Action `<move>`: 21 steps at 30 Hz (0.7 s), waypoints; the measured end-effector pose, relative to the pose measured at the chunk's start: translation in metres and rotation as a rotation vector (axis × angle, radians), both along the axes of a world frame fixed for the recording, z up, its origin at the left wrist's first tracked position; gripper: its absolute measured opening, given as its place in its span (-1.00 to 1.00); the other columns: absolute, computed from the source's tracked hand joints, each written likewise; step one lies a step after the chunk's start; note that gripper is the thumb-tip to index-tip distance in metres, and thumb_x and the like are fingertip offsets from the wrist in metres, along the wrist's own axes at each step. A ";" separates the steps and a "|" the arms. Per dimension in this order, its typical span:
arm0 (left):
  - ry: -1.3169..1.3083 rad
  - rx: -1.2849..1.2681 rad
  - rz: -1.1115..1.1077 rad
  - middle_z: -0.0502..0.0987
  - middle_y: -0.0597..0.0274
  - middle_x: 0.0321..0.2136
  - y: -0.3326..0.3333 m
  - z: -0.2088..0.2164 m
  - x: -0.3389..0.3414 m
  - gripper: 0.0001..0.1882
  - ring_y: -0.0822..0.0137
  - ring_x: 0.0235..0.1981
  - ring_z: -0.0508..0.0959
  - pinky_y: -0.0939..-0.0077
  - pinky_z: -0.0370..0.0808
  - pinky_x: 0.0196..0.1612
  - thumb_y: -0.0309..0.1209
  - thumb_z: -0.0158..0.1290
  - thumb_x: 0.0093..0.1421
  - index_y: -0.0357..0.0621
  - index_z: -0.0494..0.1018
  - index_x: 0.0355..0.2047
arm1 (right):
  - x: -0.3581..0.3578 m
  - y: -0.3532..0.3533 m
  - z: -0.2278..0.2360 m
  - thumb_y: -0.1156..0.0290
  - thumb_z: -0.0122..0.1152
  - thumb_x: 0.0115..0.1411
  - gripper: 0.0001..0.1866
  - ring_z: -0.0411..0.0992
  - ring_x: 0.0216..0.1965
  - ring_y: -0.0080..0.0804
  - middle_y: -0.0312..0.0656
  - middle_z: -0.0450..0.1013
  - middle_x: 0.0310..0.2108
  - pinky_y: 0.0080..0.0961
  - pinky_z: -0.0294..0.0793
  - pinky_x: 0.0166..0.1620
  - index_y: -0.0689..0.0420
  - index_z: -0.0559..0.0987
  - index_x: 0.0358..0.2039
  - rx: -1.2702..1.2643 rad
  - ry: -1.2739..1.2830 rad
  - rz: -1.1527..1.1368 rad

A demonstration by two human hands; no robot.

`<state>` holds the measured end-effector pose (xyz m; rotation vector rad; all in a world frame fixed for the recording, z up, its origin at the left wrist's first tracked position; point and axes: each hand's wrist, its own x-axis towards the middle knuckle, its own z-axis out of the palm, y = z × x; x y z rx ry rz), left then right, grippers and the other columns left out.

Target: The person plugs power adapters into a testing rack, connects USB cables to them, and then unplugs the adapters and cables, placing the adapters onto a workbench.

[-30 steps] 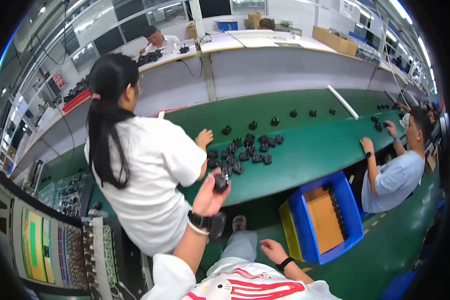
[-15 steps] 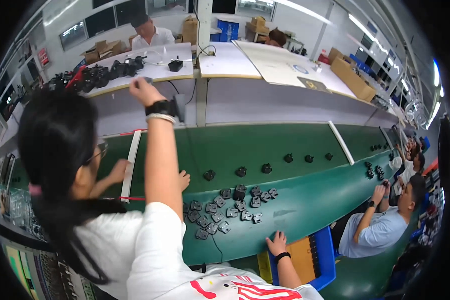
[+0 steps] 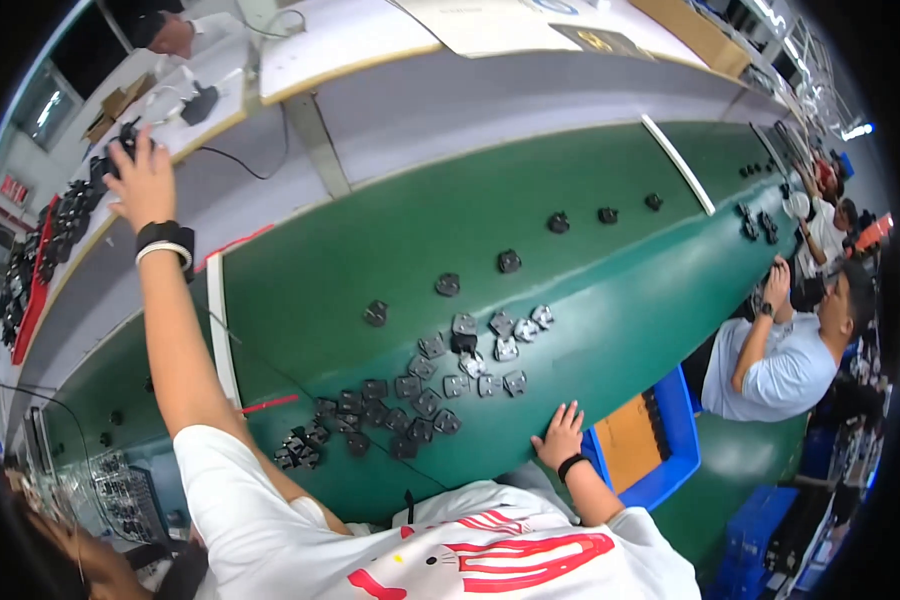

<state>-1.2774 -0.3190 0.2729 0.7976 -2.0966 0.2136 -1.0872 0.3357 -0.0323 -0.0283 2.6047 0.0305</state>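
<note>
My left arm stretches up to the white shelf (image 3: 360, 48). There my left hand (image 3: 144, 185) is open, fingers spread over a black part (image 3: 120, 143) at the shelf's edge; whether the fingertips touch it I cannot tell. Along the same shelf lies a heap of black parts (image 3: 65, 215). My right hand (image 3: 561, 438) rests palm down near the front edge of the green table (image 3: 580, 350), fingers apart, holding nothing. Between my arms is a loose cluster of small black plug-like blocks (image 3: 407, 387). A spaced row of similar black blocks (image 3: 509, 261) sits on the darker green strip beyond.
Beside my right hand stands a blue bin (image 3: 682, 420) with cardboard inside. White bars (image 3: 222, 330) cross the green strip. A co-worker in light blue (image 3: 780, 350) sits at the right, another person (image 3: 90, 550) is low at the left. A thin cord runs over the table.
My view has turned, and my left hand has gone from closed fingers to spread ones by the shelf's black parts. The person at my left now appears lower. My right hand stays on the table.
</note>
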 end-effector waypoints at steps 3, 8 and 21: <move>0.126 0.047 -0.064 -0.10 -0.08 0.30 0.020 -0.001 0.011 -0.39 -0.39 0.25 -0.07 -0.46 -0.06 0.10 0.02 -0.04 0.14 0.50 0.12 0.21 | -0.044 -0.002 0.027 -0.10 0.16 0.01 -0.17 0.17 0.12 0.19 0.26 0.13 0.15 -0.09 0.21 0.14 0.27 0.25 0.13 -0.225 -0.168 -0.126; 0.510 -0.026 -0.394 0.30 -0.12 0.07 0.123 -0.004 0.058 -0.54 0.08 0.15 0.23 0.25 0.19 0.16 -0.37 0.03 0.15 -0.27 0.30 0.06 | -0.133 -0.010 0.054 0.13 0.14 0.09 -0.34 0.25 0.03 0.13 0.17 0.26 0.02 -0.15 0.26 0.09 0.17 0.25 0.14 -0.601 0.278 0.024; -0.760 1.262 -0.213 0.07 -0.21 0.18 0.266 -0.297 0.025 0.08 -0.13 0.18 0.22 0.17 0.20 0.21 0.24 0.22 -0.26 0.10 0.11 0.24 | -0.324 -0.085 0.022 0.20 0.24 -0.05 -0.19 0.29 0.04 0.18 0.25 0.13 0.13 -0.21 0.33 0.10 -0.10 0.14 0.24 -0.562 0.018 0.225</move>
